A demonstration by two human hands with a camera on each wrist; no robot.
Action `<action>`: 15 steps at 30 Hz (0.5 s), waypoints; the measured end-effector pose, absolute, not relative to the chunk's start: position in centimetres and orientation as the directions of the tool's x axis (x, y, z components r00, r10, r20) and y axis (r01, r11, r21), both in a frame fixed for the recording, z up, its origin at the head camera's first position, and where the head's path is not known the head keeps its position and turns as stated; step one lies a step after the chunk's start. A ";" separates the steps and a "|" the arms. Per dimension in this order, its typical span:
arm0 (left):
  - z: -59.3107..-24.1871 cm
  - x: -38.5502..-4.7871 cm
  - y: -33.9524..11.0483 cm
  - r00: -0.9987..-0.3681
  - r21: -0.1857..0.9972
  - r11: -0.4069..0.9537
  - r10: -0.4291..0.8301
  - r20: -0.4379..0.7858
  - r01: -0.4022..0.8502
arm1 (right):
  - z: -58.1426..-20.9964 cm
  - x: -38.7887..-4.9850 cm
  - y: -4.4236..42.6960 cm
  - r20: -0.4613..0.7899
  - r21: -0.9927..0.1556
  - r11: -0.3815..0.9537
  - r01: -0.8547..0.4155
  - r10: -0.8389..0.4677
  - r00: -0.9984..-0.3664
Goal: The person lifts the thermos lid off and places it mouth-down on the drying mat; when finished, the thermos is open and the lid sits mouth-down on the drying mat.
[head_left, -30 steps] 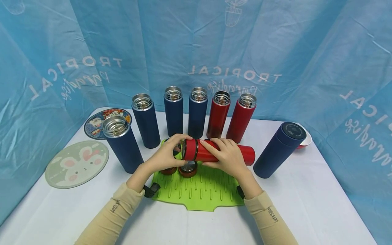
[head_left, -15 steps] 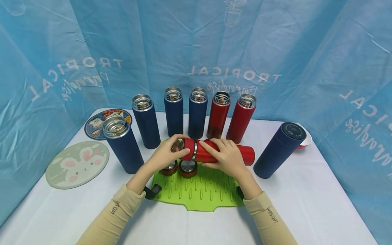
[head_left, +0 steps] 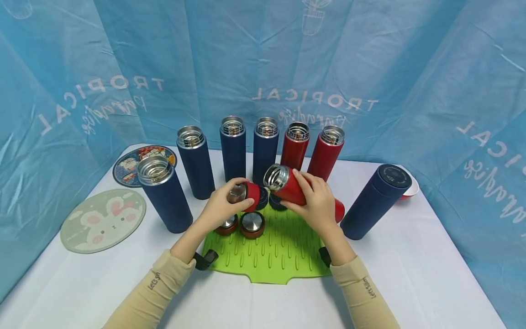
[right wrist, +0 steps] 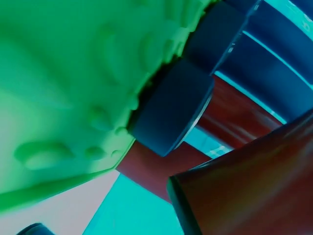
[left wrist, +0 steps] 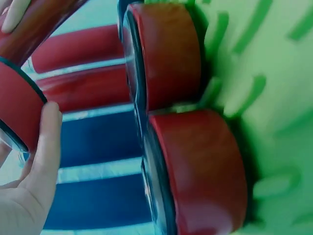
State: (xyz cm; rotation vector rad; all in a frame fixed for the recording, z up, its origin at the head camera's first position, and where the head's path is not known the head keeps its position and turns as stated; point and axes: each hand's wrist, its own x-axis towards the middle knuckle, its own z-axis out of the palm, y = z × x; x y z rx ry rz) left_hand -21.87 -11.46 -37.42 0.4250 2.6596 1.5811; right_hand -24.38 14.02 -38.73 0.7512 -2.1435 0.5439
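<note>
My left hand (head_left: 219, 208) holds a red flask lid (head_left: 252, 196) sideways, its metal inner side facing left; the lid also shows in the left wrist view. My right hand (head_left: 318, 201) grips a red vacuum flask (head_left: 289, 187) that tilts up to the left, its bare steel mouth turned toward the lid. A gap separates lid and flask. Below them on the green mat (head_left: 271, 256) lie two red lids, one of them a red lid (head_left: 252, 226), metal side up. Dark blue lids, such as this blue lid (right wrist: 173, 107), sit behind, partly hidden in the head view.
Uncapped blue flasks (head_left: 196, 169) and red flasks (head_left: 324, 153) stand in an arc behind the mat. A capped blue flask (head_left: 374, 201) stands at right before a bowl (head_left: 411, 185). A rabbit placemat (head_left: 104, 221) and a patterned placemat (head_left: 135, 164) lie left.
The red lid has come off the red flask. My right hand has tilted the flask's mouth upward and away, while my left hand keeps the lid near the same spot.
</note>
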 end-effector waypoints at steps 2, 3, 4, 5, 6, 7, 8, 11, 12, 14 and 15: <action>-37.5 -21.6 -10.9 -0.951 0.845 0.466 0.273 0.145 0.262 | -38.4 -24.4 14.0 0.818 -0.228 0.722 -0.654 -0.222 -0.531; -37.6 -21.5 -10.7 -0.944 0.836 0.470 0.289 0.157 0.283 | -38.3 -24.4 13.9 0.822 -0.283 0.714 -0.641 -0.163 -0.546; -37.8 -21.4 -10.4 -0.938 0.828 0.473 0.305 0.166 0.301 | -38.1 -24.3 13.9 0.822 -0.341 0.701 -0.626 -0.101 -0.561; -38.0 -21.3 -10.1 -0.932 0.823 0.476 0.320 0.169 0.312 | -37.9 -24.3 13.8 0.816 -0.393 0.688 -0.610 -0.044 -0.576; -38.2 -21.2 -9.8 -0.929 0.815 0.484 0.331 0.167 0.319 | -37.7 -24.3 13.8 0.807 -0.448 0.664 -0.598 0.013 -0.590; -38.3 -21.1 -9.5 -0.925 0.808 0.489 0.342 0.167 0.327 | -37.5 -24.3 13.8 0.797 -0.493 0.644 -0.584 0.065 -0.601; -38.5 -21.0 -9.2 -0.920 0.801 0.495 0.353 0.170 0.338 | -37.2 -24.3 13.9 0.785 -0.533 0.624 -0.571 0.112 -0.610; -38.9 -20.9 -8.5 -0.913 0.777 0.520 0.371 0.168 0.354 | -36.6 -24.5 14.1 0.756 -0.613 0.566 -0.551 0.216 -0.618; -39.0 -20.9 -8.3 -0.911 0.768 0.529 0.377 0.167 0.360 | -36.4 -24.6 14.2 0.748 -0.633 0.543 -0.552 0.246 -0.617; -39.2 -20.8 -7.9 -0.905 0.746 0.550 0.393 0.165 0.375 | -36.1 -24.8 14.4 0.733 -0.664 0.499 -0.556 0.292 -0.614; -39.3 -20.7 -7.8 -0.901 0.737 0.558 0.403 0.161 0.381 | -36.0 -24.9 14.4 0.726 -0.678 0.480 -0.557 0.315 -0.612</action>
